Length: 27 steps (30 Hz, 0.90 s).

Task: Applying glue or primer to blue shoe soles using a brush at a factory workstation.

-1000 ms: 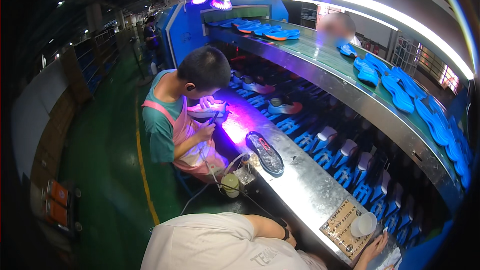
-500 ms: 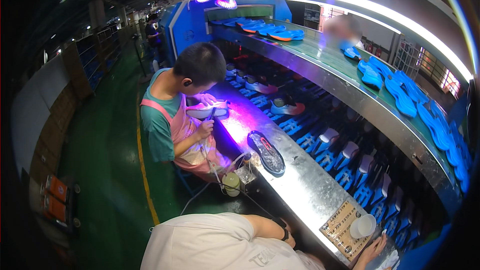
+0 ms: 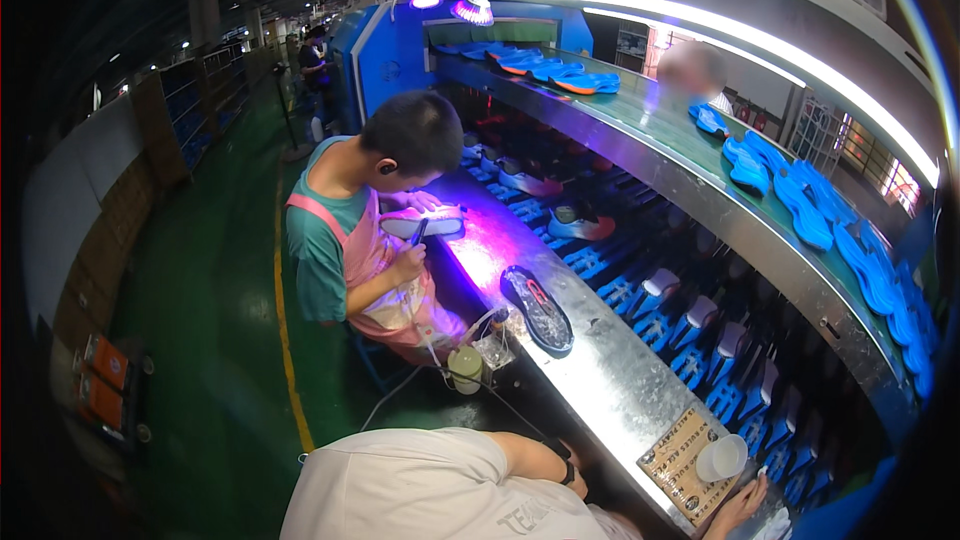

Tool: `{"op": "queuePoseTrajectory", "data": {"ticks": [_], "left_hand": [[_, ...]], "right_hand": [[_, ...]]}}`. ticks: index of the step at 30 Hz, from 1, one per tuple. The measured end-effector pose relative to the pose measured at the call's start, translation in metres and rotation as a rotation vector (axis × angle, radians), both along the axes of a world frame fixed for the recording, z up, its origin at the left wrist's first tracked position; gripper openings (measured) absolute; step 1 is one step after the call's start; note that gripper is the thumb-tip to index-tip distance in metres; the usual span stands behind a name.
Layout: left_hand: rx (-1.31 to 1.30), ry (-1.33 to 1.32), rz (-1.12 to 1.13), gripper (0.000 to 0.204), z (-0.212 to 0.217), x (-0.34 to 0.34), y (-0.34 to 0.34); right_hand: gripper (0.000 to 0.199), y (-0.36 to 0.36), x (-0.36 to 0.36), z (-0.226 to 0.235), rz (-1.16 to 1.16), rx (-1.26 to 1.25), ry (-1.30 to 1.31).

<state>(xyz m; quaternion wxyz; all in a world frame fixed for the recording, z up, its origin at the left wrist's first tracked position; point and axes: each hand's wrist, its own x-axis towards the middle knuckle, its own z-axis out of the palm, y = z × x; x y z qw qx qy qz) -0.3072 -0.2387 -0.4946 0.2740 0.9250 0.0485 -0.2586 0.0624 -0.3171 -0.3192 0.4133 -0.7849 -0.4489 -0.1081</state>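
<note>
While the long steel bench (image 3: 600,380) runs from the middle of the frame down to the lower right, only one of the wearer's hands shows: the right hand (image 3: 745,508) pokes in at the bottom right edge, wrist low, fingers loosely spread and reaching up toward a white cup (image 3: 722,457). It holds nothing. The left hand is out of view, so its fingers cannot be told. One cup, and it stands upright on one patterned card (image 3: 678,460) at the bench's near end. Up the bench, near centre frame, lies one dark shoe sole (image 3: 538,308), flat, its long axis running along the bench from upper left to lower right. Left of centre sits a co-worker in a pink apron (image 3: 380,270), head bowed, holding a pale sole (image 3: 422,226) level and working on it with a thin tool. Two lamps (image 3: 450,2) glow violet at upper centre. Blue soles (image 3: 800,200) line the upper shelf in a row too long to count.
</note>
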Motion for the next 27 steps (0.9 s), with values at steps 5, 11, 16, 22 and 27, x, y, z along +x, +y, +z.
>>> {"op": "queuePoseTrajectory", "data": {"ticks": [5,11,16,22,27], "left_hand": [[0.039,-0.023,-0.031,0.034,-0.016,-0.003,0.003],[0.089,-0.053,-0.044,0.034,-0.036,0.008,0.011],[0.136,-0.079,-0.05,0.034,-0.054,0.001,0.016],[0.181,-0.104,-0.042,0.034,-0.068,0.011,0.022],[0.228,-0.11,-0.064,0.034,-0.079,0.005,0.027]], "right_hand": [[0.034,0.0,0.006,-0.008,0.003,0.036,-0.011],[0.033,0.006,-0.001,-0.005,0.01,0.071,0.024],[0.034,0.009,0.006,-0.012,0.011,0.071,-0.033],[0.035,0.014,0.005,-0.01,0.041,0.085,-0.071],[0.034,0.012,0.013,-0.018,0.051,0.116,-0.079]]}}
